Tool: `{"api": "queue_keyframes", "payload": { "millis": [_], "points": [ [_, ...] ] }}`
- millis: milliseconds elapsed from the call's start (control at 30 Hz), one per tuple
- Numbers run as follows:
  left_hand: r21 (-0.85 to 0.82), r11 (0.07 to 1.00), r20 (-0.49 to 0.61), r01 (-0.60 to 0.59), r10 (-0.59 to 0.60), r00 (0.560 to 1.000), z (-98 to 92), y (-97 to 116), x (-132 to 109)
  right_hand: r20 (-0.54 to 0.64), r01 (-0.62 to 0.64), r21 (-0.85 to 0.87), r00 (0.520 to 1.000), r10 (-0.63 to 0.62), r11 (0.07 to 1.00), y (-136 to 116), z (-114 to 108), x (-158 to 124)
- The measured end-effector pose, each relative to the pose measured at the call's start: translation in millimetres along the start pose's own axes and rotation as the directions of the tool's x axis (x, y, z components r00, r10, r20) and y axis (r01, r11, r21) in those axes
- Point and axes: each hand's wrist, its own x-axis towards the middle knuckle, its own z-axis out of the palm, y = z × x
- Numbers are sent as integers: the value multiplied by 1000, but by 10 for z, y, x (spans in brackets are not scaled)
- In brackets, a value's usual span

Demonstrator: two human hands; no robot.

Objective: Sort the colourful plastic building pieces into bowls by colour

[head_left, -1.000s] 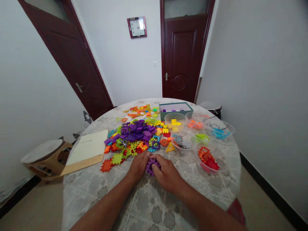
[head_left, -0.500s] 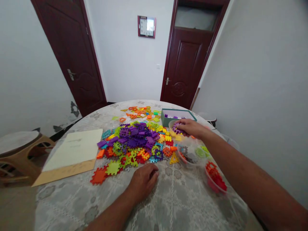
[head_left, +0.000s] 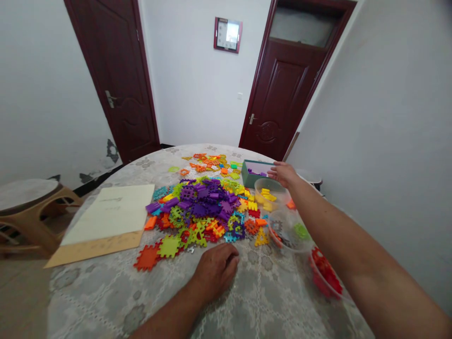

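My right hand [head_left: 283,174] reaches over the near right edge of a green-rimmed box [head_left: 252,179] with a white inside. Its fingers are spread, and I see no piece in them. Purple plastic pieces [head_left: 257,173] lie in that box. My left hand [head_left: 218,267] rests on the tablecloth with its fingers curled in, holding nothing that shows. Just beyond it spreads a heap of interlocking plastic building pieces [head_left: 201,207], purple on top, with green, orange, red, yellow and blue ones around.
Right of the heap stand a clear bowl [head_left: 259,188] with yellow pieces, another clear bowl [head_left: 293,245] with grey and green ones, and a tub [head_left: 326,278] of red pieces. Cream paper [head_left: 109,212] lies left. Orange and yellow pieces [head_left: 208,162] lie farther back.
My right hand has moved right and slightly back from above the yellow bowl to the box. The purple piece it held is gone from its fingers. My left hand stays resting.
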Motion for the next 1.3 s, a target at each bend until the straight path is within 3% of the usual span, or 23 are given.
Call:
{"api": "queue_keyframes", "payload": {
  "millis": [100,200,267,333,433,533,667,767,833,967,1300],
  "points": [
    [-2,1000,-9,-16,16,1000,10,3,9,72,16,23,997,-17,1000,-37,24,-325],
    [20,999,14,-45,45,999,23,10,9,224,95,-19,971,-88,995,-20,104,-854],
    [35,995,27,-89,89,996,18,26,3,352,243,-131,918,-184,961,71,173,-1305],
    [74,986,39,-148,146,989,-26,68,-10,461,436,-257,840,-287,863,244,240,-1782],
    [168,973,-35,-157,165,986,-220,182,-52,479,607,-314,765,-431,730,619,321,-2398],
    [276,959,-168,-71,121,978,-575,287,-151,491,685,-303,708,-508,663,983,362,-2760],
    [399,901,-373,169,-9,928,-1045,178,-410,462,754,-304,651,-602,582,1245,352,-2867],
    [415,844,-490,339,-107,865,-1157,-98,-620,439,784,-308,619,-651,538,1332,330,-2808],
    [396,827,-501,398,-168,849,-1101,-283,-709,455,806,-294,591,-666,514,1384,320,-2757],
    [445,822,-393,356,-178,902,-865,-463,-735,476,822,-282,568,-671,495,1477,316,-2682],
    [535,808,-255,245,-123,959,-437,-302,-460,472,816,-329,578,-666,475,1649,327,-2508]
  ]
}}
